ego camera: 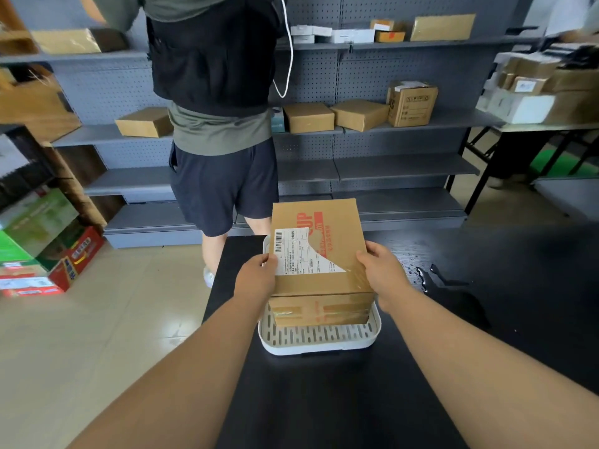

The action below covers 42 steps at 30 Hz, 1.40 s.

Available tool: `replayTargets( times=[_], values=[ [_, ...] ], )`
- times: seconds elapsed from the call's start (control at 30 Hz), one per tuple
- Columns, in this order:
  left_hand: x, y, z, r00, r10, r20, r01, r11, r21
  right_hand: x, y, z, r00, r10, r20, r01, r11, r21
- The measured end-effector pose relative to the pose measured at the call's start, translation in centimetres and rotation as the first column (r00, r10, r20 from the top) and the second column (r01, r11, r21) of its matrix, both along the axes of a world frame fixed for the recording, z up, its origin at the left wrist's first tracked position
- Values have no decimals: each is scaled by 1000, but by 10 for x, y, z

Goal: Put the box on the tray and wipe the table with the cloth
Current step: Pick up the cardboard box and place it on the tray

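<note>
A cardboard box (319,254) with a white shipping label and red print sits low over a white slotted tray (319,340) on the black table (324,400). Whether it rests on the slats cannot be told. The left hand (256,277) grips its left edge and the right hand (382,273) its right edge, thumbs on top. A water puddle (434,278) lies on the table right of the tray. Beyond the far edge a person (220,124) stands facing grey pegboard shelving (389,166) that holds brown parcels.

Stockroom: parcel-stacked shelves (356,131)
</note>
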State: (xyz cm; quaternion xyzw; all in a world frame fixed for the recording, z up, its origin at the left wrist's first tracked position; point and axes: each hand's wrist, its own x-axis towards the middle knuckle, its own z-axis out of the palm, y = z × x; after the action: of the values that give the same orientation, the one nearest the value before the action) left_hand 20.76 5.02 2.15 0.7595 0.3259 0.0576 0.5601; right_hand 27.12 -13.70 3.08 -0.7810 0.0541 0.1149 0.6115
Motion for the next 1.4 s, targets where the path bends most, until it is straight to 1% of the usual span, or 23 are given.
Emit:
replayTargets(
  times=[0.3, 0.4, 0.77, 1.13, 1.4],
  values=[
    [41, 13, -26, 997, 20, -78, -19, 1000, 7, 42, 13, -23, 996, 41, -79, -49, 993, -108],
    [48, 18, -34, 994, 22, -103, -20, 999, 26, 49, 18, -31, 993, 56, -102, -67, 992, -103],
    [73, 24, -37, 993, 44, -110, -30, 992, 126, 73, 27, -33, 994, 51, -97, -63, 989, -134],
    [82, 24, -33, 987, 41, -156, -22, 992, 122, 86, 26, -30, 990, 117, -77, -131, 968, -214],
    [83, 24, -30, 989, 40, -144, -27, 996, 88, 89, 25, -30, 987, 142, -80, -156, 966, -206]
  ],
)
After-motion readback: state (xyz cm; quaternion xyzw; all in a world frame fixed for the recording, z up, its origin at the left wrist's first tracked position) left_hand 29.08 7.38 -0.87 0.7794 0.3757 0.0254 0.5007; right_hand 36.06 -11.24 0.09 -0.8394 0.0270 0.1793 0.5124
